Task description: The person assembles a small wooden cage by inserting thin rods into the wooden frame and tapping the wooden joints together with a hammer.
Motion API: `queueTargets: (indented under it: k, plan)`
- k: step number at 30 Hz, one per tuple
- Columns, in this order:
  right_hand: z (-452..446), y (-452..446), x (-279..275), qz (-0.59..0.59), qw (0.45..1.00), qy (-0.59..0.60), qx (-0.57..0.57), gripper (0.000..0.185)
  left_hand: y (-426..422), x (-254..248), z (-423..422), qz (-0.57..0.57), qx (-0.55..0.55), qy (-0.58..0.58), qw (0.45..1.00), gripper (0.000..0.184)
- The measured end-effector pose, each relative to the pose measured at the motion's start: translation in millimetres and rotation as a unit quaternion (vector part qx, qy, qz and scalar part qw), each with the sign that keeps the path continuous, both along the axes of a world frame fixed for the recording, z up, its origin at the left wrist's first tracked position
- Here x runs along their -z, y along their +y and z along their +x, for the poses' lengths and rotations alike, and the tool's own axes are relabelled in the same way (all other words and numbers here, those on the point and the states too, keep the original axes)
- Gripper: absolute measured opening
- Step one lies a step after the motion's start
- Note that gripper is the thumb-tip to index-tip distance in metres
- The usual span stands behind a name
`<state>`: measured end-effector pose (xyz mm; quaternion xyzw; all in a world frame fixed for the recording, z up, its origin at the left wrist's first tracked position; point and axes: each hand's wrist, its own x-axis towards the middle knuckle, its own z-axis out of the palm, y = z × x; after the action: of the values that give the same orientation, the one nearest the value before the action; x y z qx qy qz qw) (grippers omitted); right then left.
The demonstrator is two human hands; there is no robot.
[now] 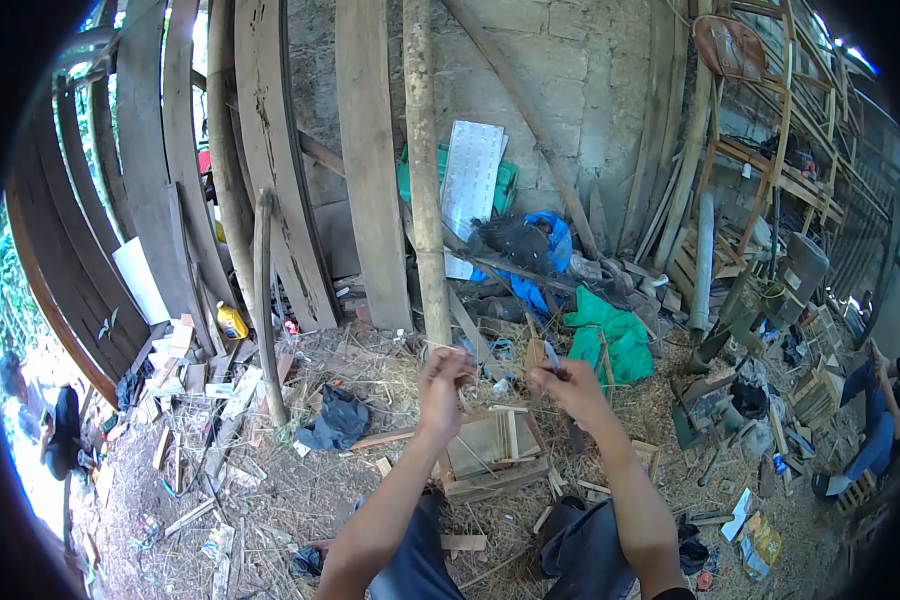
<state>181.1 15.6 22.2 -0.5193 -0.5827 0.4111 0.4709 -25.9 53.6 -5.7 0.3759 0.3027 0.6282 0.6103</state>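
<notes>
My left hand (442, 390) is raised in front of me, its fingers pinched together on a thin pale stick (440, 346). Level with it, to the right, my right hand (572, 388) is closed on a small tool with a grey, blade-like edge (551, 353). Its exact kind is too small to make out. A flat brown piece (536, 356) shows beside that edge, and I cannot tell whether it belongs to the tool. The two hands are apart. Below them, between my knees, stands a low wooden box-like piece (495, 488) with slats on top.
Wood scraps and shavings cover the ground. A black plastic bag (336, 418) lies left, a green sheet (610, 335) right. A bamboo pole (429, 200) and planks (365, 150) stand ahead. One person (875, 430) sits at far right; another (25, 400) is at far left.
</notes>
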Motion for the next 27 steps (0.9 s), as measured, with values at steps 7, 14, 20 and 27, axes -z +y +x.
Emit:
queueTargets:
  k: [7,14,20,27]
  plan:
    - [19,0,-9,0.023,0.977,0.204,0.055,0.019,-1,-2,-13,0.014,-0.016,0.009,1.0,0.008]
    - [29,5,-6,0.062,0.95,0.281,0.123,0.02,-9,16,8,0.131,0.06,0.268,0.953,0.009]
    - [2,3,10,0.063,0.991,0.092,0.067,0.024,-13,9,24,0.177,0.056,0.299,0.936,0.011]
    - [-12,-2,-6,0.102,0.986,0.129,0.028,0.03,-13,3,24,0.123,0.093,0.208,0.966,0.011]
